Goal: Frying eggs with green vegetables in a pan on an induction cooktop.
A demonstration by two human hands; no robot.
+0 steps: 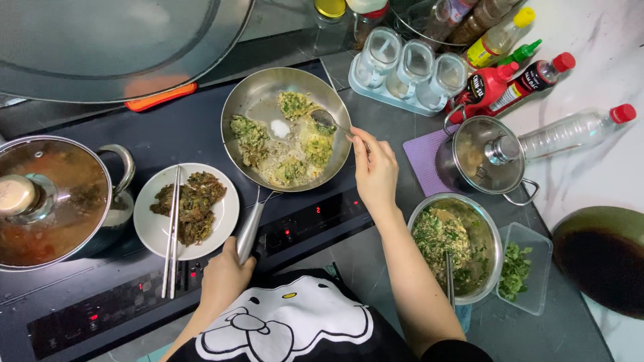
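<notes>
My left hand [227, 275] gripped the handle of the round steel frying pan [249, 100], fingers wrapped tight, likely to steady it on the black induction hob [168, 131]. My right hand [376, 171], arm stretched forward, pinched a metal spoon [329, 121] between thumb and fingertips, its bowl over the green herb fritters [295, 144] in the pan. A white plate of browned fritters [194, 204] sat just left.

A home kitchen: induction hob [134, 295], frying pan [258, 94], condiment bottles [510, 80].
</notes>
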